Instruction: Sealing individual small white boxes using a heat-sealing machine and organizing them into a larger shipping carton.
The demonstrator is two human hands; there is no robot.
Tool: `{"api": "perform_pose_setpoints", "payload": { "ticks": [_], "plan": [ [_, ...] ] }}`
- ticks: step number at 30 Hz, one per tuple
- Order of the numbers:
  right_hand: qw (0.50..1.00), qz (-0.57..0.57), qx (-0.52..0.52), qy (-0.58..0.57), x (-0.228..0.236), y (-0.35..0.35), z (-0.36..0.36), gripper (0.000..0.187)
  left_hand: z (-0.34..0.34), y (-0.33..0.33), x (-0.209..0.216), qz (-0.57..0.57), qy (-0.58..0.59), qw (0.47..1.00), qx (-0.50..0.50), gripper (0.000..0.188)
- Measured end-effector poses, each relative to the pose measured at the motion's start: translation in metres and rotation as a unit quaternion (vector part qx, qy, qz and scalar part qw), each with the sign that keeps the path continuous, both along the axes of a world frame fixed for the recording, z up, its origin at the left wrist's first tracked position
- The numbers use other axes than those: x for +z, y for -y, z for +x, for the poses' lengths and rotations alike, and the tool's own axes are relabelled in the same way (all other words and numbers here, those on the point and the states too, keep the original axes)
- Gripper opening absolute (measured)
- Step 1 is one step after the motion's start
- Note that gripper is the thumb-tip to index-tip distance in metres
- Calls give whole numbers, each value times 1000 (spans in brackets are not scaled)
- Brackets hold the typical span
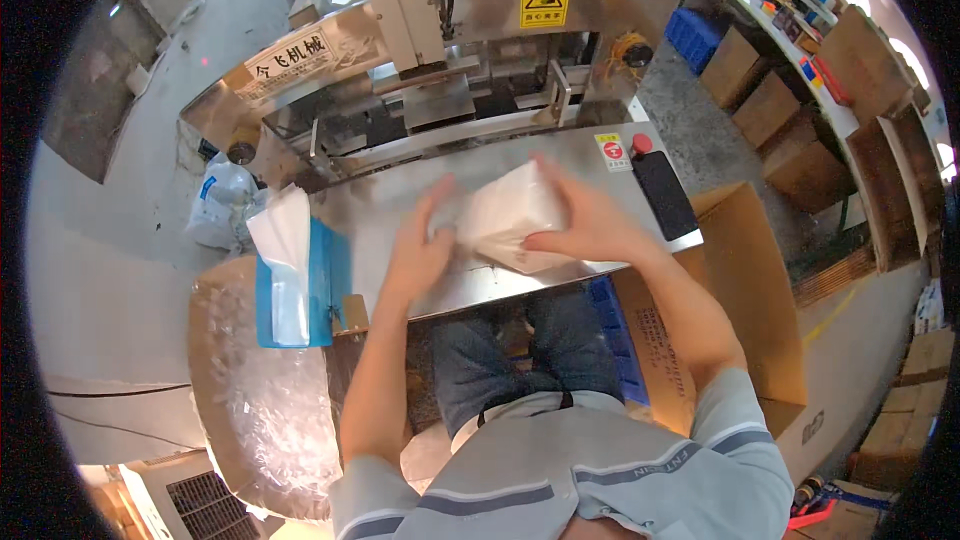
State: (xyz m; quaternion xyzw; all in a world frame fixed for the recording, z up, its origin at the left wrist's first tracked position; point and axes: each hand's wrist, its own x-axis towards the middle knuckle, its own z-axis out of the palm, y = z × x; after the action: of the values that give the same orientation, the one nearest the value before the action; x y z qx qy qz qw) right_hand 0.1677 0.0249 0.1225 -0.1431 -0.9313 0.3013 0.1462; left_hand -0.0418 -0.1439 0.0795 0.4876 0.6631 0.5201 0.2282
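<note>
A white, block-shaped packet [515, 212], blurred at its left side, is tilted above the metal worktable [380, 205]. My right hand [580, 215] grips it from the right, thumb on the near side and fingers over the far side. To the left of the packet, my left hand [422, 245] has its fingers spread and holds nothing; it is slightly blurred. Behind both hands stands a metal machine [440, 105] with a slot-like opening along its front.
At the table's left edge hangs a blue holder [338, 260] with white sheets or bags [288, 240]. Below is a carton of clear plastic pieces [265, 410]. A red button [641, 144] and black flat object [665, 195] sit right, above an open cardboard box [750, 310].
</note>
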Motion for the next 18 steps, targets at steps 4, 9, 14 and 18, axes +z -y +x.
{"api": "perform_pose_setpoints", "payload": {
  "ticks": [4,9,14,18],
  "plan": [
    [964,-203,-161,-65,-11,-23,53,104,-67,-54,-47,-126,-185,971,80,48],
    [903,-284,-260,-188,-25,-38,161,88,-134,-109,-71,-378,-263,888,2,53],
    [822,-278,-423,-263,-27,-26,296,74,-139,-123,-64,-348,-277,895,-6,53],
    [804,-131,-570,-109,-54,-21,407,72,-96,-118,-78,-185,-236,953,38,47]
  ]
}}
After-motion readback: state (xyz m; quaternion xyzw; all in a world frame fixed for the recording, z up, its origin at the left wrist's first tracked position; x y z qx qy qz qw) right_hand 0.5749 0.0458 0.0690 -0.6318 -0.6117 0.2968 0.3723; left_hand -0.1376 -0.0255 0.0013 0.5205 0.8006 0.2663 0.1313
